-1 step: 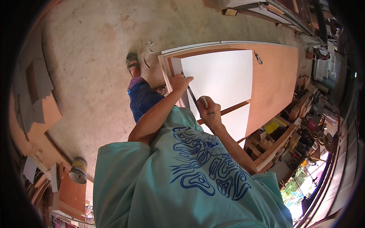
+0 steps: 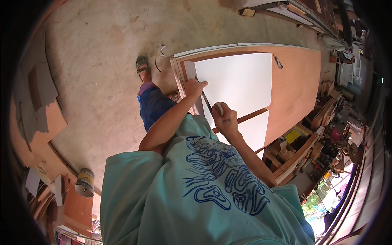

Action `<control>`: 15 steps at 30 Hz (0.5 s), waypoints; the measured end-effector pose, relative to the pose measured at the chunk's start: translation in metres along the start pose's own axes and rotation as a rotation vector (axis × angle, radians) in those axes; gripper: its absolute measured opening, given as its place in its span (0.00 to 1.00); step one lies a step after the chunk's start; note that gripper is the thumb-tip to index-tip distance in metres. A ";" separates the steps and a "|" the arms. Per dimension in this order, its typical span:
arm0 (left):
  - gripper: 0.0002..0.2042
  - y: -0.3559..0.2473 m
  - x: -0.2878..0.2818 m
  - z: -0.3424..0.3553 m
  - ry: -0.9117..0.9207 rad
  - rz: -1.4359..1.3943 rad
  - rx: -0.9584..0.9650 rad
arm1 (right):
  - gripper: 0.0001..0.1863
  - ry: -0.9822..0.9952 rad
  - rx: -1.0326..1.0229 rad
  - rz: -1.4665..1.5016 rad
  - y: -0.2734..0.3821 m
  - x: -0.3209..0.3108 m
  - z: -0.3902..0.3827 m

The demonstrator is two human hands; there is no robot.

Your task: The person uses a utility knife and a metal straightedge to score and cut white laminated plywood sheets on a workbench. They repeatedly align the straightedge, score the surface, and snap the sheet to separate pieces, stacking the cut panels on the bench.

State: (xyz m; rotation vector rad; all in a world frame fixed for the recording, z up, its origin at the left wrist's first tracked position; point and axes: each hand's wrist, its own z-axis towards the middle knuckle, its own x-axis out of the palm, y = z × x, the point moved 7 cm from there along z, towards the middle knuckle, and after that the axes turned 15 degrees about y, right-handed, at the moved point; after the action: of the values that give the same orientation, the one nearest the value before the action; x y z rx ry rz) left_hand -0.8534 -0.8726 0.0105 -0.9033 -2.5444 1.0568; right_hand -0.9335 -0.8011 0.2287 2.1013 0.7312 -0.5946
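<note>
A long, dark, narrow tool that looks like a file [image 2: 207, 100] lies slantwise along the left inner edge of a wooden cabinet carcass [image 2: 294, 92]. My right hand [image 2: 226, 120] is wrapped round its pale handle at the near end. At the far end my left hand [image 2: 194, 87] grips the blade, its thumb stretched out over the white panel. That white panel [image 2: 239, 79] lines the inside of the cabinet, and a brown wooden divider [image 2: 249, 116] crosses it close to my right hand. My fingers hide both ends of the tool.
A utility knife [image 2: 278, 62] lies on the cabinet's bare wood. Curled thin strips [image 2: 158, 63] are on the floor by my foot. To the right stands a wooden rack [image 2: 298, 157] of offcuts and tools; at left are a metal can [image 2: 84, 182] and leaning boards [image 2: 41, 94].
</note>
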 end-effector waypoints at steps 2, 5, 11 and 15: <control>0.23 0.005 -0.001 0.003 0.049 -0.041 -0.052 | 0.07 0.035 0.050 0.019 0.000 -0.002 0.004; 0.25 0.004 0.002 0.009 0.070 0.067 -0.039 | 0.08 0.068 0.064 0.027 -0.001 -0.004 0.009; 0.26 0.013 0.002 0.015 0.037 0.085 -0.015 | 0.07 0.068 0.032 0.006 0.002 -0.006 0.016; 0.24 -0.008 -0.009 -0.003 0.155 -0.048 -0.038 | 0.06 0.021 0.015 0.070 -0.037 0.014 -0.005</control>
State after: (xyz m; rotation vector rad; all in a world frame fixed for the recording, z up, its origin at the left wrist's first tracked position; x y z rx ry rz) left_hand -0.8490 -0.8812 0.0186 -0.8922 -2.4525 0.8913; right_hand -0.9472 -0.7742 0.2028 2.1408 0.6641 -0.5423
